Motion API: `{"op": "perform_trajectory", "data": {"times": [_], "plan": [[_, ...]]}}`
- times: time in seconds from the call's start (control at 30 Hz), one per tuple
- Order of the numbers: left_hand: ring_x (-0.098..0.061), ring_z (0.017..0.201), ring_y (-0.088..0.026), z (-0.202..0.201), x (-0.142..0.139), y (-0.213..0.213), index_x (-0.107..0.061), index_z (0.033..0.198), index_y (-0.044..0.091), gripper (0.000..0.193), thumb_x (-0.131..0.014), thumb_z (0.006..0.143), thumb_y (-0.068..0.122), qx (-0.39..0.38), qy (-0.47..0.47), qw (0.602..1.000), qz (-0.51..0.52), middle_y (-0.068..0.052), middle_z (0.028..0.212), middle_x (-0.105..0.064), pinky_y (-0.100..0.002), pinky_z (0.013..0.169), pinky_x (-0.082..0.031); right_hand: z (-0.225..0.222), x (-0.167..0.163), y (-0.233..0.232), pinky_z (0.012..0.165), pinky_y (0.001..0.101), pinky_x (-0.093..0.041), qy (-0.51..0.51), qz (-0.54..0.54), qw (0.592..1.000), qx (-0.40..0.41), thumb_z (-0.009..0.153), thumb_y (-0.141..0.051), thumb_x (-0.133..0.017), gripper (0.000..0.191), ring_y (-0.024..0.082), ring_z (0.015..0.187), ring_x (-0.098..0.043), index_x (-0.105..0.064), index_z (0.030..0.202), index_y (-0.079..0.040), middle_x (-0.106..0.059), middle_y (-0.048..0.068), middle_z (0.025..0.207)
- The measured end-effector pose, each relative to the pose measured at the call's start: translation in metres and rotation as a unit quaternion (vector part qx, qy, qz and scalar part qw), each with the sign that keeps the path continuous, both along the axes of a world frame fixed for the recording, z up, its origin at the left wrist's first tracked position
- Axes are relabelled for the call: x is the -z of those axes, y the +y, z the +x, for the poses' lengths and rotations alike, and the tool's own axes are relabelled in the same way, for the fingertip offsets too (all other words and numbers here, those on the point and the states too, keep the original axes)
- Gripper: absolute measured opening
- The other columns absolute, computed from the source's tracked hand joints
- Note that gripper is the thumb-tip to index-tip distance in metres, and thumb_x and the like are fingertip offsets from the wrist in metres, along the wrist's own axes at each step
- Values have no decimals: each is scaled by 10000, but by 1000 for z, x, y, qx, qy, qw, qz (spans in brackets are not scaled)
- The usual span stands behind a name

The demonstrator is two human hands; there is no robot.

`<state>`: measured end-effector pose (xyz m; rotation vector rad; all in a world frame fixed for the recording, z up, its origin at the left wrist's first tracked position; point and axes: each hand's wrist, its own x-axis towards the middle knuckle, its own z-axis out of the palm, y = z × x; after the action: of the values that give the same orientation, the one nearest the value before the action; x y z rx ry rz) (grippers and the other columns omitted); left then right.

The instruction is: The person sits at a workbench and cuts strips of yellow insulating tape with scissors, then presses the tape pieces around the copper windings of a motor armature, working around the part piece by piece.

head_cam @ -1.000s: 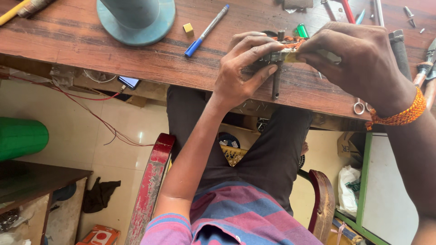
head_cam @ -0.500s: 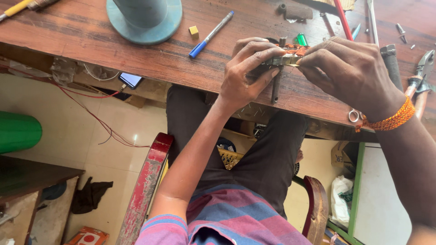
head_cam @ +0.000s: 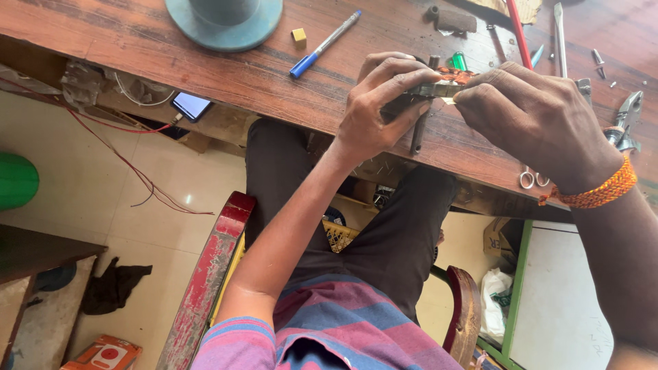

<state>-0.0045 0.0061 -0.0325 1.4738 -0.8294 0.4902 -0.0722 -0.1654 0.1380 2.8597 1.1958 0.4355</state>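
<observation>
Over the front edge of a worn wooden workbench point(head_cam: 205, 65), both my hands close around one small metal part with copper-coloured windings point(head_cam: 444, 82). My left hand point(head_cam: 380, 109) grips its left end, fingers curled over it. My right hand point(head_cam: 534, 116), with an orange thread band at the wrist, pinches its right end. Most of the part is hidden by my fingers. A dark metal rod point(head_cam: 419, 130) lies on the bench just under my left hand.
On the bench lie a blue pen point(head_cam: 323, 44), a small yellow cube point(head_cam: 299, 35), a teal round base point(head_cam: 223, 20), a green component point(head_cam: 458, 62), a red-handled tool point(head_cam: 517, 31), pliers point(head_cam: 625, 120) and loose screws. A phone point(head_cam: 190, 106) and red wires point(head_cam: 130, 164) sit below the bench. My knees and a red chair frame point(head_cam: 212, 274) are underneath.
The view has drifted slightly so the bench and hands sit a little higher and further left. Both hands keep their grip on the small part, with only small finger shifts.
</observation>
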Motion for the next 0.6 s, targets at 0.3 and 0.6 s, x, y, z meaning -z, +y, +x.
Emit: {"op": "perform_trajectory", "data": {"times": [0.3,0.6], "plan": [[-600,1228,-199,-6,-9,-3,-743,1212,165,363,-866,873,124,-32,10,999,3,12,1181,-687,-351,1099,-545,3,-8,4,679,384,-560,33,-39,999,0,875,-103,-741,221,265,864,-693,-614,1041,-31,-692,88,985],[-617,1209,-202,-5,-6,-6,-752,1182,155,333,-872,873,121,-48,3,999,6,16,1175,-713,-349,1060,-564,9,-7,-11,662,371,-566,69,33,997,25,838,-170,-806,310,266,740,-694,-724,1100,-25,-713,123,908]]}}
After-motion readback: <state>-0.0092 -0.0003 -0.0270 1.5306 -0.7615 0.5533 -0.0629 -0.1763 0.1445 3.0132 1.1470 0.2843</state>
